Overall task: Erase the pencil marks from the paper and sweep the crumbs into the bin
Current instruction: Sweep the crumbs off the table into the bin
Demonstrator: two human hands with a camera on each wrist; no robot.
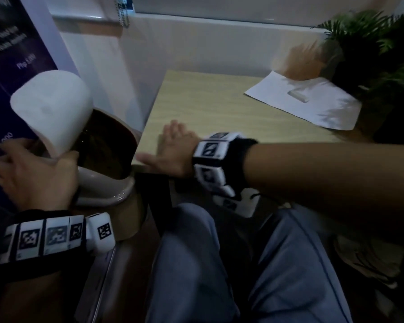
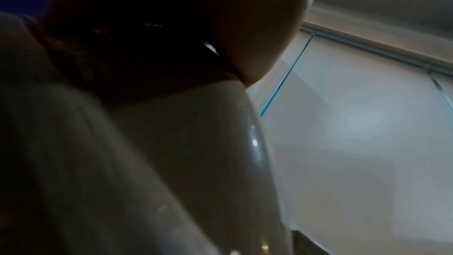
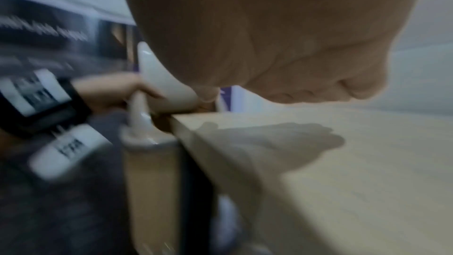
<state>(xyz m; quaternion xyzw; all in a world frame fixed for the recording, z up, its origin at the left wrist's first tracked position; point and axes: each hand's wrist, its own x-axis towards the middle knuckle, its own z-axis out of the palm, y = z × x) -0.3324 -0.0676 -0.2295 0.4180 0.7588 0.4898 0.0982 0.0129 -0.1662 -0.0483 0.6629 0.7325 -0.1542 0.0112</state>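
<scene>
Left hand (image 1: 30,173) grips the bin (image 1: 107,183) at its rim, lid swung up, bin touching the table (image 1: 208,108) edge. Right hand (image 1: 173,150) lies flat, fingers straight, by that edge. Crumbs too small to see; presumably light, scatter-prone. Paper (image 1: 313,101) far corner.

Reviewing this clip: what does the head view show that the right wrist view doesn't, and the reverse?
Only the head view shows the paper with the eraser on it, the plant, and the bin's dark inside under the tilted lid. Only the right wrist view shows the right hand's shadow on the table. Both show the left hand holding the bin at the table edge.
</scene>
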